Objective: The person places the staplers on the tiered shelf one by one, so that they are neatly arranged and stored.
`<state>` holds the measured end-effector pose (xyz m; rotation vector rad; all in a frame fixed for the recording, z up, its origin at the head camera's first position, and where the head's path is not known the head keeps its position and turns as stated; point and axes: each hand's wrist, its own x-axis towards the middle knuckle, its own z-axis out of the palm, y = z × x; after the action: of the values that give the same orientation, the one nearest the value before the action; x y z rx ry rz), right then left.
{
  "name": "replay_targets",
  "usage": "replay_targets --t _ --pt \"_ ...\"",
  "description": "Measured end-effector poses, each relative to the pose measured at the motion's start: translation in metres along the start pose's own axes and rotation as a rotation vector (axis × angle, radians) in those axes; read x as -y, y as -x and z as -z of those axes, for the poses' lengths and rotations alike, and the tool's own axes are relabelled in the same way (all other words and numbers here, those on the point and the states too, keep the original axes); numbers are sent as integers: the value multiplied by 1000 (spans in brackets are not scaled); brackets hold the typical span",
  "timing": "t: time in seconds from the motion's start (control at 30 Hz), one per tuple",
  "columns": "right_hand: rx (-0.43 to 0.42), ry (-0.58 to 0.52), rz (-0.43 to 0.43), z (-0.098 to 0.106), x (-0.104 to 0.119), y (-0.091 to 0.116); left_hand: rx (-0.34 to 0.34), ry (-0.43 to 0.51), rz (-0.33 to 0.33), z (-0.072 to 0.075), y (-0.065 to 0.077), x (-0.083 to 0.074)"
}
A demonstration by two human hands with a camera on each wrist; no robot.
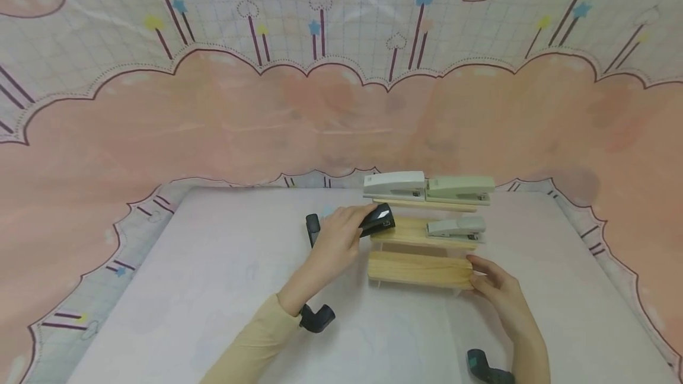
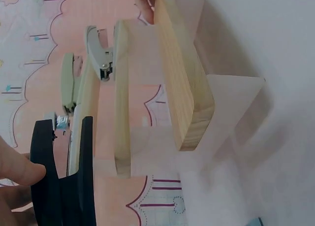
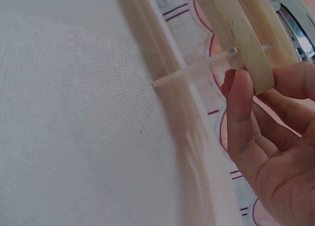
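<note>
My left hand (image 1: 336,236) grips a black stapler (image 1: 377,221) at the left end of the middle wooden board (image 1: 405,231) of a tiered rack. In the left wrist view the stapler's jaws point toward the boards, with the thumb on its side. On that middle board's right half sits a pale grey-green stapler (image 1: 453,227). My right hand (image 1: 496,292) pinches the right end of the lowest board (image 1: 418,269) between thumb and fingers. A white stapler (image 1: 395,184) and a light green stapler (image 1: 461,187) stand end to end on the top board (image 1: 448,205).
Translucent side panels (image 2: 234,90) carry the boards above a white tabletop (image 1: 224,289). Behind my left hand a black object (image 1: 312,227) is partly hidden. Dark devices (image 1: 318,319) show near both wrists. A patterned peach curtain (image 1: 320,117) hangs behind the table.
</note>
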<state>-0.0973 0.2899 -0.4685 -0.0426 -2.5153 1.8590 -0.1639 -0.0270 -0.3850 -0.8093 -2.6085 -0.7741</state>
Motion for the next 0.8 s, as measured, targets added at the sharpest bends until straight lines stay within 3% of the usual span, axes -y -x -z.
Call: replay_targets --t 0.17,0.53,0.8 --pt "4 -15 27 1 0 -1 38 -18 -40 -6 -11 -2" --pt "-2 -12 -33 0 1 -2 188 -63 -132 -17 -32 -4" --pt "2 6 -23 1 2 -2 263 -79 -189 -25 -42 -5"
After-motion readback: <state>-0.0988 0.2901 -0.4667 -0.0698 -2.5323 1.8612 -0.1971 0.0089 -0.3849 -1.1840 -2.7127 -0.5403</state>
